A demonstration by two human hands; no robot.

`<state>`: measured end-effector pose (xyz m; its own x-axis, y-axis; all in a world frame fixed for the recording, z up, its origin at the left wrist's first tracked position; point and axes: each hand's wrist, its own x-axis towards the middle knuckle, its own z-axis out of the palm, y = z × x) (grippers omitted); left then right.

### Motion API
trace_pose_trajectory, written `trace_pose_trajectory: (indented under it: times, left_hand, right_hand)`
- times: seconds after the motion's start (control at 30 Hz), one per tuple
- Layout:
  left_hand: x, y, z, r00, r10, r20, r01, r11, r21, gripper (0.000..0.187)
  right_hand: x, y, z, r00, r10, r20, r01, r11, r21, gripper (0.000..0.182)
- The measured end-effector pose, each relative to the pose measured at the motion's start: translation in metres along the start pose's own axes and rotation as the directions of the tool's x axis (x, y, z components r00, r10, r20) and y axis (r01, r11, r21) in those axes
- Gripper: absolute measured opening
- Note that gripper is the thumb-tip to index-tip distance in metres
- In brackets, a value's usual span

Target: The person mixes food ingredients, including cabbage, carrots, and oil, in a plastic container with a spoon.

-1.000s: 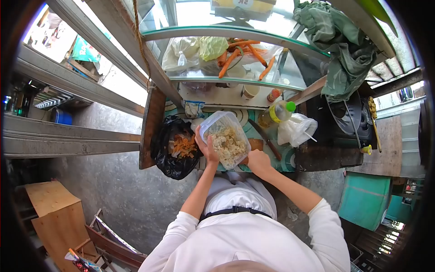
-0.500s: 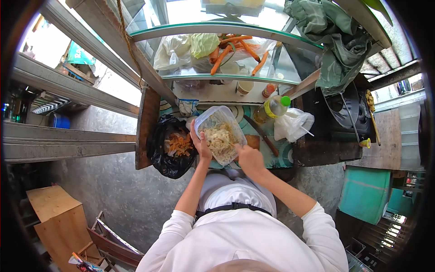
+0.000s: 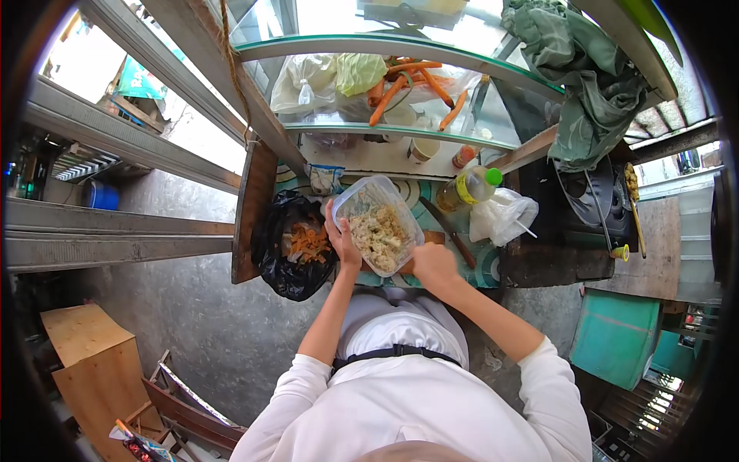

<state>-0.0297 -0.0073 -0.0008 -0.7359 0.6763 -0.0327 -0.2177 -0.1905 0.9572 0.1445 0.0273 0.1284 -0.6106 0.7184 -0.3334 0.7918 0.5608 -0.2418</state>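
A clear plastic container [image 3: 359,202] with a pale, crumbly food mixture [image 3: 379,237] in it is tilted over the counter. My left hand [image 3: 344,242] grips it along its left side. Against the lower right edge of the container, my right hand [image 3: 433,268] is closed; whatever its fingers hold is hidden. A black plastic bag [image 3: 289,276] with orange peelings [image 3: 308,243] stands left of my left hand. Right of the container lie a knife [image 3: 449,232] and, partly covered, a wooden board [image 3: 433,238].
A green-capped bottle [image 3: 471,187] and a white plastic bag [image 3: 504,215] stand at the right. Behind, a glass case [image 3: 400,132] holds carrots [image 3: 426,81] and cabbage [image 3: 359,73]. A stove [image 3: 593,196] is far right, below a hanging green cloth [image 3: 573,100].
My right hand has moved slightly right and down, from over the container's corner to outside its edge. The mixture's surface looks rearranged. My left hand keeps its hold. The view has shifted slightly.
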Motion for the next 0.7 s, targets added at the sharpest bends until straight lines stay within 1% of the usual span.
trace_pose_trajectory:
  times: [0.07,0.1,0.17,0.23,0.27,0.3,0.37,0.4,0.5,0.53,0.57,0.6,0.63,0.67,0.7]
  left_hand:
    - [-0.001,-0.005,-0.002,0.999,0.022,-0.028,-0.023,1.000,-0.003,0.058]
    - [-0.004,-0.002,-0.001,0.999,0.020,-0.033,-0.019,1.000,0.022,0.058]
    - [-0.006,0.009,0.007,0.999,0.019,-0.028,-0.017,0.998,0.066,0.057]
    - [0.001,0.009,0.005,1.000,0.021,0.013,-0.022,0.998,0.051,0.058]
    - [0.001,0.009,0.001,0.999,0.020,0.029,-0.021,0.999,0.049,0.058]
    - [0.001,0.006,-0.003,1.000,0.019,0.005,-0.019,1.000,0.023,0.058]
    - [0.002,0.000,-0.004,0.999,0.017,-0.039,-0.018,0.999,-0.042,0.058]
    - [0.003,-0.001,-0.006,0.997,0.013,-0.078,-0.021,0.995,-0.098,0.057]
    - [0.011,0.003,-0.029,0.996,0.038,-0.080,-0.049,0.990,-0.130,0.057]
    - [0.013,0.011,-0.035,0.995,0.026,-0.098,-0.041,0.987,-0.155,0.059]
    - [0.012,0.019,-0.040,0.998,-0.008,-0.066,-0.006,0.977,-0.211,0.060]
    - [0.012,0.034,-0.043,0.999,-0.040,-0.033,0.029,0.964,-0.265,0.061]
    - [0.013,0.042,-0.046,0.998,-0.066,0.000,0.063,0.947,-0.316,0.062]
    - [0.015,0.039,-0.053,0.998,-0.067,-0.002,0.064,0.958,-0.281,0.064]
    - [0.016,0.041,-0.056,0.997,-0.078,0.001,0.075,0.960,-0.268,0.064]
  right_hand:
    - [-0.015,-0.011,-0.035,1.000,0.024,-0.002,-0.024,1.000,0.014,0.013]
    - [-0.022,-0.014,-0.041,0.999,0.040,0.001,-0.040,0.999,0.021,0.013]
    - [-0.015,-0.019,-0.001,0.998,0.023,0.050,-0.024,1.000,0.008,0.014]
    - [0.001,-0.025,0.015,0.997,0.008,0.073,-0.010,1.000,0.028,0.013]
    - [0.007,-0.014,0.014,0.989,0.065,0.134,-0.077,0.993,0.091,0.016]
    - [0.010,-0.005,0.013,0.991,0.060,0.117,-0.081,0.980,0.183,0.019]
    - [0.015,0.021,0.014,0.995,0.062,0.075,-0.085,0.931,0.354,0.027]
    - [0.019,0.026,0.008,0.990,0.076,0.122,-0.121,0.900,0.419,0.040]
    - [0.044,0.038,-0.020,0.956,0.272,0.112,-0.293,0.840,0.456,0.058]
    - [0.058,0.042,-0.015,0.955,0.289,-0.062,-0.228,0.854,0.468,0.070]
    - [0.074,0.049,-0.002,0.924,0.302,-0.233,-0.165,0.868,0.469,0.084]
    - [0.096,0.056,0.009,0.862,0.327,-0.388,-0.103,0.862,0.497,0.090]
    - [0.124,0.062,0.022,0.772,0.349,-0.531,-0.034,0.857,0.514,0.096]
    - [0.151,0.067,0.032,0.661,0.365,-0.656,0.042,0.854,0.518,0.103]
    - [0.175,0.073,0.040,0.631,0.431,-0.645,0.081,0.790,0.607,0.102]
